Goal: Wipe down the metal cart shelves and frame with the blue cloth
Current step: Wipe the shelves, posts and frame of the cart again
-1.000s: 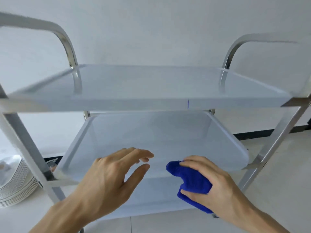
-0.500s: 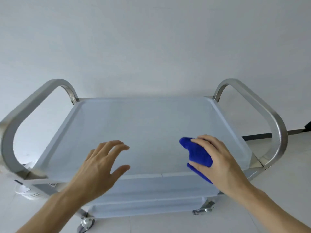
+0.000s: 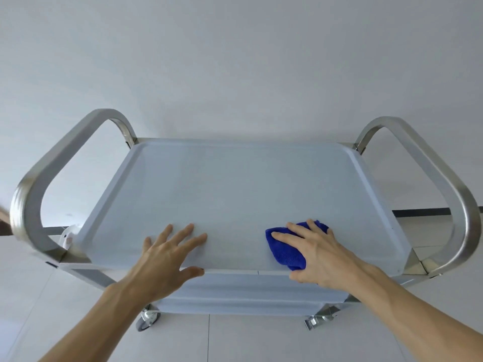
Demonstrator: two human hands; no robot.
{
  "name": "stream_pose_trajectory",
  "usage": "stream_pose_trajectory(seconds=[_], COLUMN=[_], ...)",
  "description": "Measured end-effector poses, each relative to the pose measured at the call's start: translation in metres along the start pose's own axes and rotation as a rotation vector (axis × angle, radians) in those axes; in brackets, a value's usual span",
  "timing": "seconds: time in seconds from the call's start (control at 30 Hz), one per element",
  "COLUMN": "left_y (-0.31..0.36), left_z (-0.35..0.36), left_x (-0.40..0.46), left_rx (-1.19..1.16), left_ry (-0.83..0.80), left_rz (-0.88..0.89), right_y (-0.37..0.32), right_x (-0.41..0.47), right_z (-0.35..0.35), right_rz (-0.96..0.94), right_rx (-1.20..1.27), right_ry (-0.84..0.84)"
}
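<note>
The metal cart stands in front of me, its pale top shelf point(image 3: 235, 189) seen from above between two curved steel handles point(image 3: 28, 202) point(image 3: 454, 194). My right hand point(image 3: 321, 254) presses the bunched blue cloth point(image 3: 286, 250) flat on the shelf near its front right edge. My left hand point(image 3: 167, 259) lies with fingers spread on the shelf near the front edge, thumb over the rim, holding nothing. The lower shelves are mostly hidden under the top one.
A white wall is directly behind the cart. Caster wheels point(image 3: 146, 320) point(image 3: 317, 320) rest on a pale tiled floor. A white object point(image 3: 68, 235) shows through the left handle loop.
The view has risen from the lower shelves to above the top shelf. Both hands came down onto the top shelf, the right one flattening the cloth on it.
</note>
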State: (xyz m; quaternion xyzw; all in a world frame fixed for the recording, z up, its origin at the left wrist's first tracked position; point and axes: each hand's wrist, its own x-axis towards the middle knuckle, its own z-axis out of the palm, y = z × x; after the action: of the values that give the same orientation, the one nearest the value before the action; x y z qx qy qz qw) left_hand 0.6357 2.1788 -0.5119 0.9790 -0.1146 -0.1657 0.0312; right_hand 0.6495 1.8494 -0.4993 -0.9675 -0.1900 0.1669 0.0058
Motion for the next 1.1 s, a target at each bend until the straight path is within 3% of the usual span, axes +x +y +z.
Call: stream_pose_trajectory(seconds=[1.1], left_y=[0.015], left_z=[-0.029], left_x=[0.064], left_rx=[-0.082], left_ry=[-0.086], left_rz=[-0.068], right_y=[0.039], right_x=[0.062], right_z=[-0.033], right_rz=[0.015], right_rx=[-0.007], right_ry=[-0.102])
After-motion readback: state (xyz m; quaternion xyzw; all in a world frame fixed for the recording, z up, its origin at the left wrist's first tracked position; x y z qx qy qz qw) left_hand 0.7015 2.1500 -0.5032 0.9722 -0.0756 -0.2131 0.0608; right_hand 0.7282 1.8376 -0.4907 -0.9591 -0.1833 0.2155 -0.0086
